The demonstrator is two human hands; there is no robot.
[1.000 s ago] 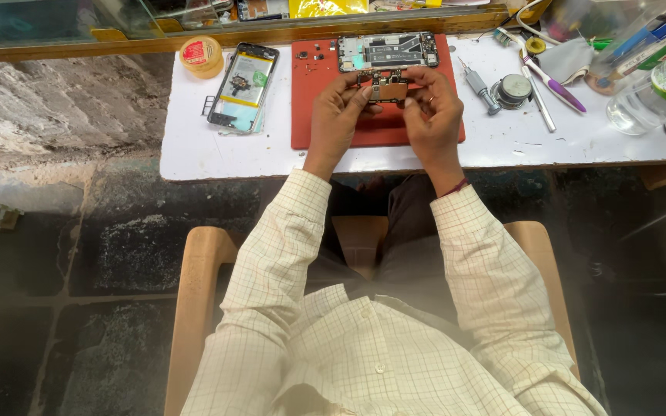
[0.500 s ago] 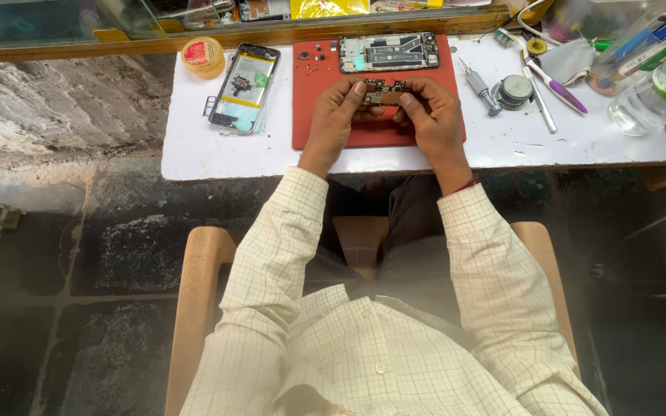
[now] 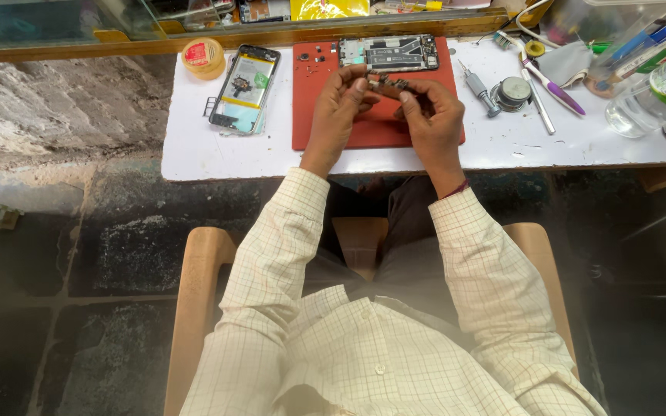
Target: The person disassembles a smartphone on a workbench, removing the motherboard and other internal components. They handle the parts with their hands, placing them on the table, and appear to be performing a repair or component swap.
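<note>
Both hands meet over a red work mat (image 3: 325, 123) on a white tabletop (image 3: 194, 154). My left hand (image 3: 338, 104) and my right hand (image 3: 431, 115) pinch the two ends of a small dark circuit board (image 3: 389, 83) held just above the mat. An opened phone frame (image 3: 389, 52) with its insides showing lies at the mat's far edge, just beyond my fingertips. A few tiny dark parts (image 3: 311, 54) lie on the mat's far left corner.
A phone back panel (image 3: 242, 88) lies left of the mat beside a yellow tape roll (image 3: 203, 56). A screwdriver (image 3: 481, 88), round tin (image 3: 513, 91), pens, a clear bottle (image 3: 655, 92) and tools crowd the right. I sit on a wooden chair (image 3: 198, 300) over dark floor.
My hands have lifted slightly toward the phone frame, and the small board is now held out between both sets of fingertips.
</note>
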